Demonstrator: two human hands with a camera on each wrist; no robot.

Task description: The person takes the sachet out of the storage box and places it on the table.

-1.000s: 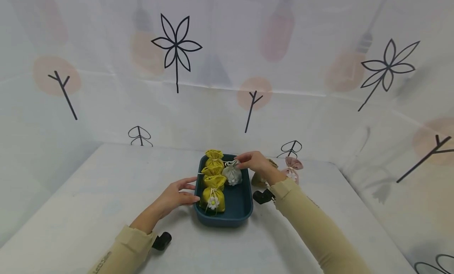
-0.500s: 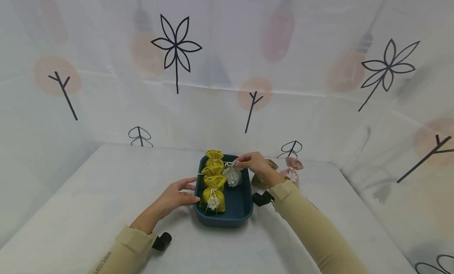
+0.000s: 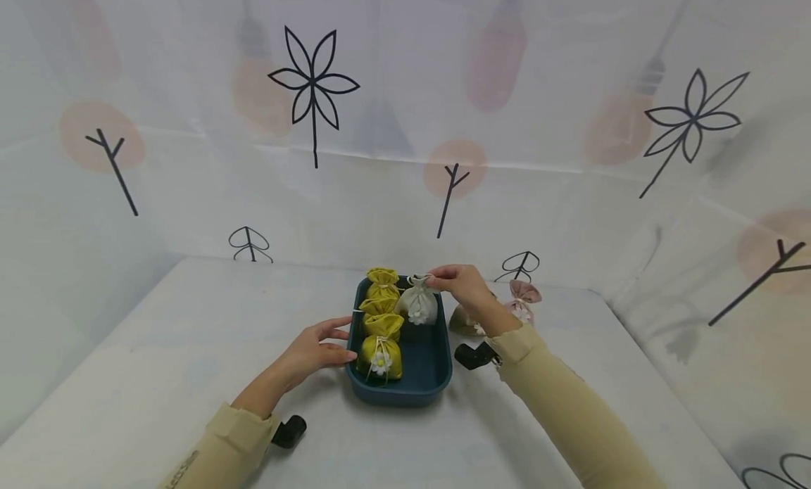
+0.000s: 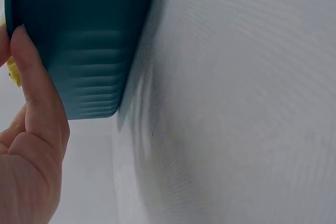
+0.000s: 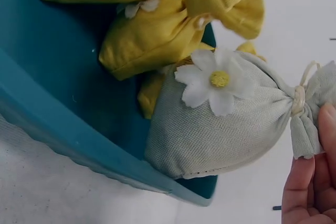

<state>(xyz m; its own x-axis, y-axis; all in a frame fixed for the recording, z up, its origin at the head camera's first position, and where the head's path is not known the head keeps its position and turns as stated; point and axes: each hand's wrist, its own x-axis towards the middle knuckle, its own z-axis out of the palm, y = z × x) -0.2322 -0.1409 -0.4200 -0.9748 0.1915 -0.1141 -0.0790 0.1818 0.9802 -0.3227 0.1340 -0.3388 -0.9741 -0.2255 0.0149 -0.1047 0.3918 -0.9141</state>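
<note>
My right hand [image 3: 467, 290] pinches the gathered neck of a pale grey-green drawstring pouch [image 5: 220, 124] with a white flower on it. The pouch hangs over the back right part of a blue bin [image 3: 423, 366], level with its rim in the right wrist view. Yellow drawstring pouches [image 3: 382, 355] stand in a row along the bin's left side, the nearest also bearing a white flower. My left hand [image 3: 313, 348] touches the bin's left rim with fairly straight fingers; the thumb [image 4: 31, 66] lies against the outer wall in the left wrist view.
Right of the bin, on the white table [image 3: 190, 348], stand a brownish-olive pouch [image 3: 464, 321], partly behind my right hand, and a pink pouch [image 3: 523, 299]. Black wrist devices [image 3: 290, 431] stick out below both sleeves. A patterned cloth [image 3: 393, 207] hangs behind the table.
Within the last half second my right hand has raised the grey-green pouch a little. The left hand and the bin have stayed in place.
</note>
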